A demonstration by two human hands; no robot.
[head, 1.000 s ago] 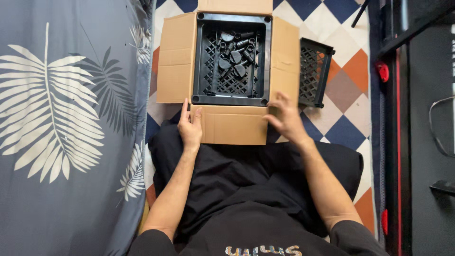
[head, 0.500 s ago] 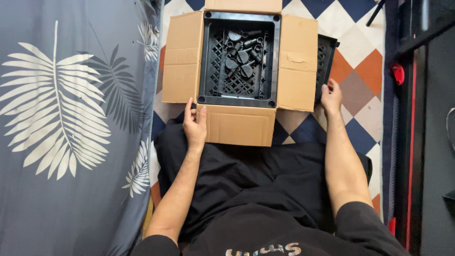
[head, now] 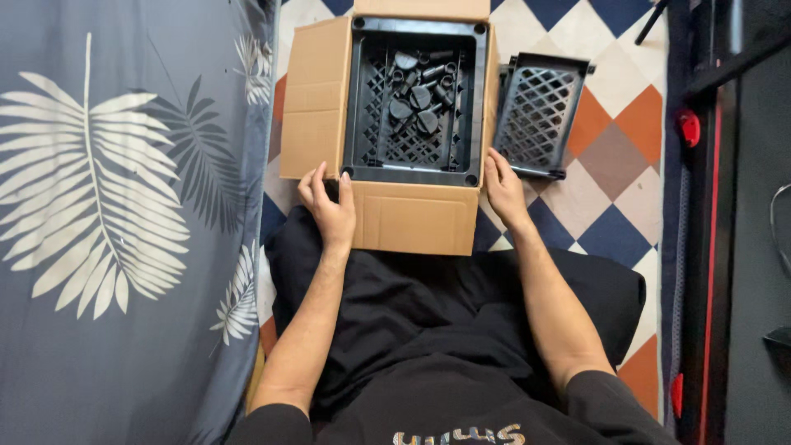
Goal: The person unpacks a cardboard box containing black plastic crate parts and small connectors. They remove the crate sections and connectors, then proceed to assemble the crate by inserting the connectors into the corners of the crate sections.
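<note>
An open brown cardboard box (head: 412, 216) stands on the checkered tiled floor (head: 610, 156), just in front of the person's lap. Its flaps are folded outward. Inside the box sits a black plastic lattice crate (head: 416, 156), and a heap of small dark plastic parts (head: 418, 95) lies on the bottom of this crate.

The left hand (head: 328, 206) rests at the near left corner of the box. Its fingers are loosely curved and a little apart, with the fingertips on the edge where the left flap meets the near flap. It is not closed around anything.

The right hand (head: 503, 185) lies at the near right corner of the box, its fingers straight and close together, pointing away from the body. The fingertips reach the near edge of a second black plastic lattice panel (head: 540, 111), which lies on the floor just beside the right wall of the box. If the fingers really touch it, I cannot tell.

A grey bedsheet with a pale leaf print (head: 107, 206) fills the left side of the view.
</note>
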